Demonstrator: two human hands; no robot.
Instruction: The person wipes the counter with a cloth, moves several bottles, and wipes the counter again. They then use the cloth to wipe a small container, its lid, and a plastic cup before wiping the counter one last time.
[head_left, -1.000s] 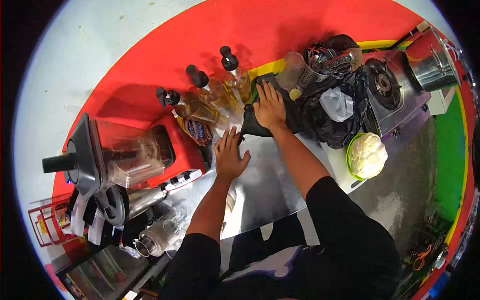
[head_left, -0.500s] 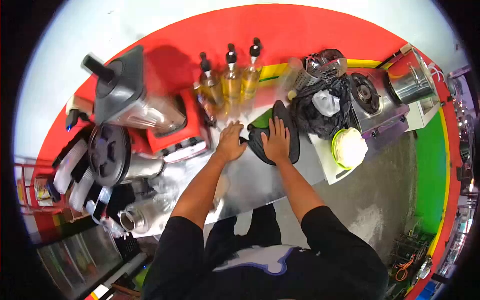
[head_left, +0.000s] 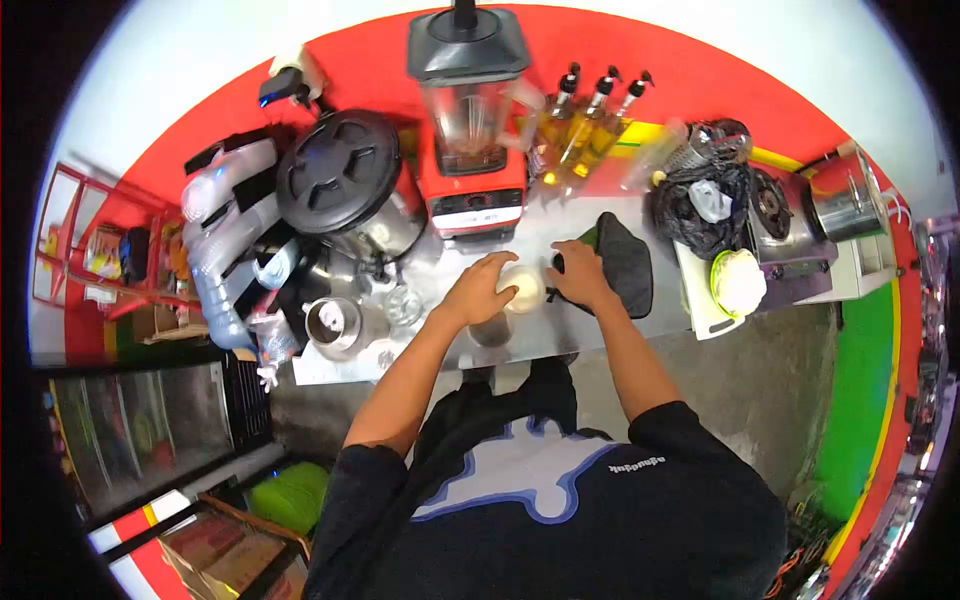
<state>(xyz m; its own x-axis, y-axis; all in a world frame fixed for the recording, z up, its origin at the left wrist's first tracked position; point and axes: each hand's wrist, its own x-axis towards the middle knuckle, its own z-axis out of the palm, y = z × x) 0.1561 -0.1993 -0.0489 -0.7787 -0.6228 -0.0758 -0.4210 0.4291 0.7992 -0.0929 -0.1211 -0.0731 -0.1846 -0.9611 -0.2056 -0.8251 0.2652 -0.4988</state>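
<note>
My left hand [head_left: 483, 293] is low over the metal counter [head_left: 560, 338], thumb and fingers apart, at the left side of a round cream-coloured container [head_left: 523, 287]. Its thumb reaches the container's edge; a firm hold cannot be made out. My right hand [head_left: 580, 274] rests at the left edge of a flat black pouch [head_left: 627, 268], which has some green at its upper left. The right fingers are bent but apart, with a dark bit of the pouch showing between them. A round, brownish item [head_left: 491, 329] sits below my left hand.
Behind stand a red blender [head_left: 475, 195] and several pump bottles [head_left: 590, 135]. To the left are a large black-lidded pot [head_left: 340, 170], a metal jug [head_left: 345, 328] and a glass [head_left: 404, 306]. At right are a black bag [head_left: 690, 225], green bowl [head_left: 735, 283] and stove [head_left: 790, 235].
The view has swung left, so the counter things appear further right. My right hand has shifted from lying flat on the pouch to its left edge. My left hand is now beside the cream-coloured container.
</note>
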